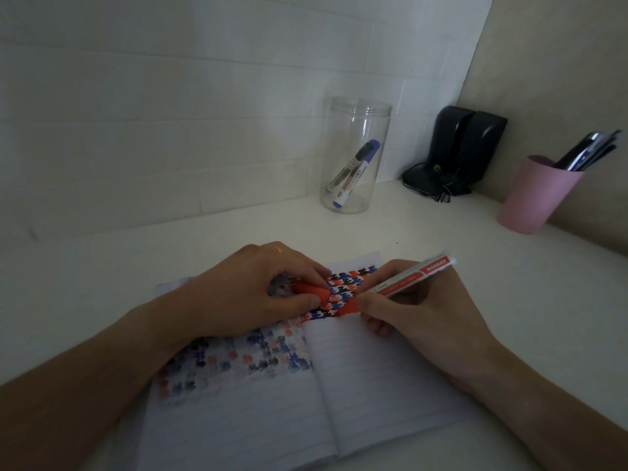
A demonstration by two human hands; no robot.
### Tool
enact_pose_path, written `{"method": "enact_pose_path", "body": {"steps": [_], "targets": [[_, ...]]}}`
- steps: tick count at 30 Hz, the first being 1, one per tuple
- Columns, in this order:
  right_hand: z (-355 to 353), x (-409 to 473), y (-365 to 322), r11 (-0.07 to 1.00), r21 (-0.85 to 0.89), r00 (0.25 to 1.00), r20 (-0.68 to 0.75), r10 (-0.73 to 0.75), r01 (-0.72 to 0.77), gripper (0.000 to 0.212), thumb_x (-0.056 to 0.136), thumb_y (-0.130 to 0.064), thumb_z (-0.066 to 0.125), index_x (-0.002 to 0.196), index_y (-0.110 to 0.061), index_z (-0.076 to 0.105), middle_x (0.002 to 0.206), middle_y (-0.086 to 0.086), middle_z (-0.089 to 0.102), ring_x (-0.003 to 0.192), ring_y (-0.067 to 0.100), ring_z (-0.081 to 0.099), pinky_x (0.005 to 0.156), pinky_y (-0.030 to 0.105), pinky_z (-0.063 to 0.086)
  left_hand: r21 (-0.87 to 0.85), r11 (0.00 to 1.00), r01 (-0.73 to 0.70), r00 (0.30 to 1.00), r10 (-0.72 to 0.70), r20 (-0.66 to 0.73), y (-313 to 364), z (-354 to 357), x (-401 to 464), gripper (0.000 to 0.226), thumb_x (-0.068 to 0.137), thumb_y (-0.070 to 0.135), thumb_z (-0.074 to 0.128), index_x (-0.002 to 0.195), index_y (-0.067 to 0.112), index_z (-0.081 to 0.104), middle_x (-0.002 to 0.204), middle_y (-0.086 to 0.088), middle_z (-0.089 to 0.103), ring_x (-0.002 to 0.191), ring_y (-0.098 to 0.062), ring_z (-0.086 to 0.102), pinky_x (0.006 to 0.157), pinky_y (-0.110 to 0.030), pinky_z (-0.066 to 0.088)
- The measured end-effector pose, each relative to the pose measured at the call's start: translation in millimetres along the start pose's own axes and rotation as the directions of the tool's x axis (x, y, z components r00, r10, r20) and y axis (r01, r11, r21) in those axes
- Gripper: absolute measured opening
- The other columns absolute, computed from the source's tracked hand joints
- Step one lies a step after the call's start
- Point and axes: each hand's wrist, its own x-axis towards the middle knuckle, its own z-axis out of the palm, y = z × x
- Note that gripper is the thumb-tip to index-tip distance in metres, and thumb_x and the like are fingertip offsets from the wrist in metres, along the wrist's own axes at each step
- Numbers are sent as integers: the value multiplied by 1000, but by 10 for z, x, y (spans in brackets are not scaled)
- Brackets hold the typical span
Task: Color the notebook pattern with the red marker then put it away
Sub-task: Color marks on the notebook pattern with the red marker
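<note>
An open lined notebook (373,375) lies on the white desk in front of me. A red, blue and black block pattern (343,287) fills the top of its right page, and a fainter copy shows on the left page. My right hand (414,311) grips the red marker (404,282), its red tip touching the pattern's lower edge. My left hand (251,290) rests on the left page and pinches the red marker cap (311,291).
A clear plastic jar (353,158) with two markers inside, one of them blue, stands behind the notebook. Black speakers (465,147) sit in the corner. A pink cup (535,195) of pens is at the right, near the wall.
</note>
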Motion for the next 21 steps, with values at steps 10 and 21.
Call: {"method": "enact_pose_path", "body": {"steps": [10,21], "targets": [[-7,-8,11,1000,-24,1000,10,0,0,8,78,3,76,77,-5,77,61,16,74,53,22,68,54,28,57,5,1000,-4,1000,4,4,4,1,-3,26,86,37,73,112,37,74,121,26,67,114,4,59,97,-31,52],[-18,42,62,993,-113,998,-66,23,-31,2,74,-12,76,73,-13,77,58,2,73,51,11,65,54,25,50,-2,1000,-24,1000,24,-14,12,-1,-9,30,84,47,66,111,37,74,120,25,69,113,4,60,95,-32,53]]}}
